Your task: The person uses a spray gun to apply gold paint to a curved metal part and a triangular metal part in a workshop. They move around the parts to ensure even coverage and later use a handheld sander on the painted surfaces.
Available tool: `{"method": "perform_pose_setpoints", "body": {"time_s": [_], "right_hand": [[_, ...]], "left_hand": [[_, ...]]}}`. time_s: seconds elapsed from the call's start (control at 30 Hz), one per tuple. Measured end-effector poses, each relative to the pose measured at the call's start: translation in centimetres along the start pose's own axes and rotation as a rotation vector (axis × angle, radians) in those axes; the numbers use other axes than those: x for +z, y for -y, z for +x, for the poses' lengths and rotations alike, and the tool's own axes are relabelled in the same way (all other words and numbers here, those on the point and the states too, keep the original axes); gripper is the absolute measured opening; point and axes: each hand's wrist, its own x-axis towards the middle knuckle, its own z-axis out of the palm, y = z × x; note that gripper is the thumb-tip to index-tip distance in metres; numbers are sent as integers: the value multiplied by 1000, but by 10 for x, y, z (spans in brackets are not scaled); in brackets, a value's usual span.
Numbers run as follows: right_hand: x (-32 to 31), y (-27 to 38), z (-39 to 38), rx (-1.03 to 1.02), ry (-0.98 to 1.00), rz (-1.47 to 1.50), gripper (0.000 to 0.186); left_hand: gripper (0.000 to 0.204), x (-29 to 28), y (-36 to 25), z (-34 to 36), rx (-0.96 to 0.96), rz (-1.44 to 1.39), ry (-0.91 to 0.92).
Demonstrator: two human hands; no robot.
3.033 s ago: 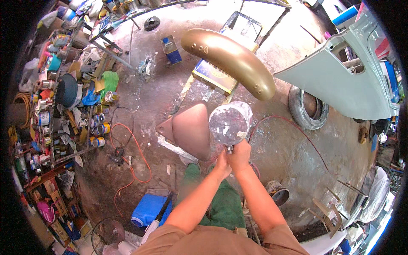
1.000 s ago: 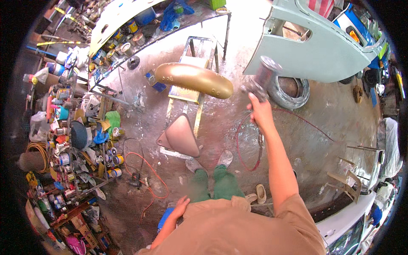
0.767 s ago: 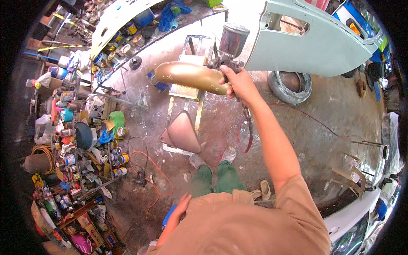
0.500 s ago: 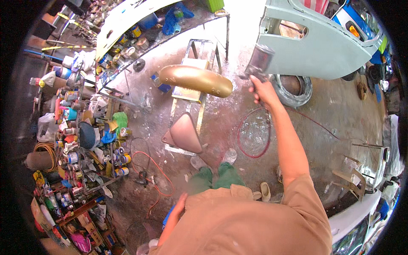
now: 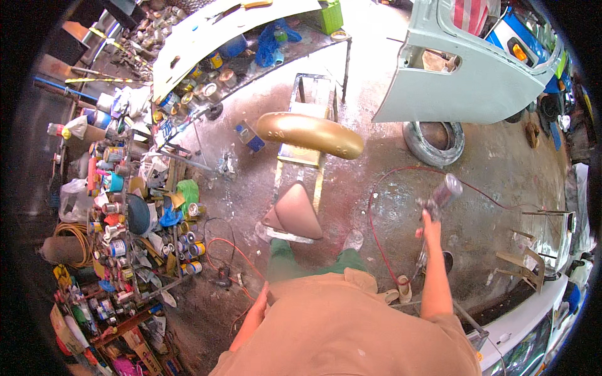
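At right, the right hand [image 5: 430, 229] has its fingers around a spray gun [image 5: 447, 190]; left hand's [image 5: 258, 308], cannot tell. Upper-centre gold fender [image 5: 310, 134] seems coated; remainder unclear.

The grey-brown floor [image 5: 348, 203] is worn, stained and flecked with pale spots, washed out by strong white light [image 5: 376, 41] toward the top. Crowded shelves [image 5: 128, 327] line the left; a metal-legged bench [image 5: 308, 44] bearing cans [image 5: 212, 92] stands farther off.
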Motion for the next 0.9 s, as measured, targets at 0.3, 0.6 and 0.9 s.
{"method": "perform_pose_setpoints", "body": {"time_s": [0.3, 0.6, 0.9], "right_hand": [[144, -125, -208, 231, -433, 157, 48], [316, -170, -389, 318, -739, 569, 34], [477, -192, -503, 391, -800, 670, 36]], "left_hand": [[40, -113, -236, 55, 538, 1120, 224], [17, 6, -430, -319, 189, 913, 2615], [37, -64, -390, -429, 276, 409, 1646]]}}
